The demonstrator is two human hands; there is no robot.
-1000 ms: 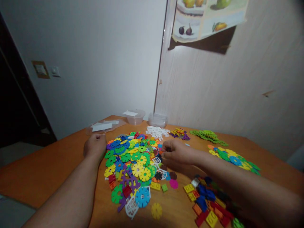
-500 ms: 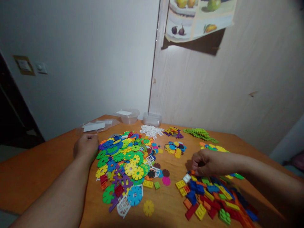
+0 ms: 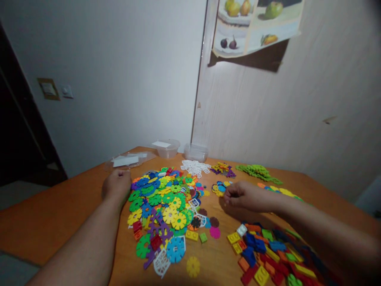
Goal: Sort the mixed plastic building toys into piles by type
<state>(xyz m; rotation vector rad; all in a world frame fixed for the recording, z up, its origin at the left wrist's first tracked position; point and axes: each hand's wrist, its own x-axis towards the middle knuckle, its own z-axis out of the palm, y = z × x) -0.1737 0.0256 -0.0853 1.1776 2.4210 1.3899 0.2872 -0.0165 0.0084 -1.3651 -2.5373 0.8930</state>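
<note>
While the left hand (image 3: 116, 186) rests as a loose fist at the edge of the big mixed pile (image 3: 162, 202), holding nothing seen, the right hand (image 3: 245, 196) hovers by the small round pieces (image 3: 219, 188), fingertips pinched; anything inside is hidden. Bricks (image 3: 268, 254) lie apart, like with like.

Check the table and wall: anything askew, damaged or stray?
The fruit poster on the wall hangs crooked, its lower edge curling away. A lone yellow disc lies apart, below the mixed pile. The wooden table shows no spill.
</note>
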